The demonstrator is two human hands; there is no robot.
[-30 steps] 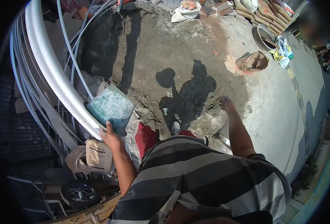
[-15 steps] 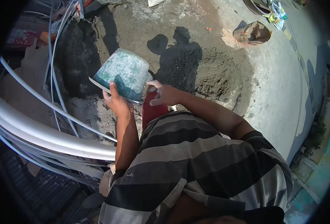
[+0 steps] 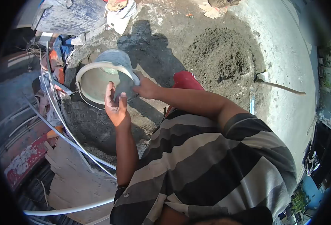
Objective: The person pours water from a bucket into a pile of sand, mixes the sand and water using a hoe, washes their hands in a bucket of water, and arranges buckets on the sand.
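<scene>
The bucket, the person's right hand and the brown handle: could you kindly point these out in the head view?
Bucket [image 3: 97, 83], head view: its inside surface.
Right hand [image 3: 147, 87], head view: its middle.
Brown handle [image 3: 281, 87], head view: mid-shaft.

right hand [image 3: 146, 87] grips a tilted bucket [image 3: 101, 79]; left hand [image 3: 116, 108] spread beside its mouth.

The bucket [image 3: 98, 81] is pale grey-blue with a whitish rim [image 3: 91, 66], the shirt [image 3: 206, 161] has black and grey stripes, the pants [image 3: 187, 80] are red, and the heap [image 3: 223, 56] is grey.
</scene>
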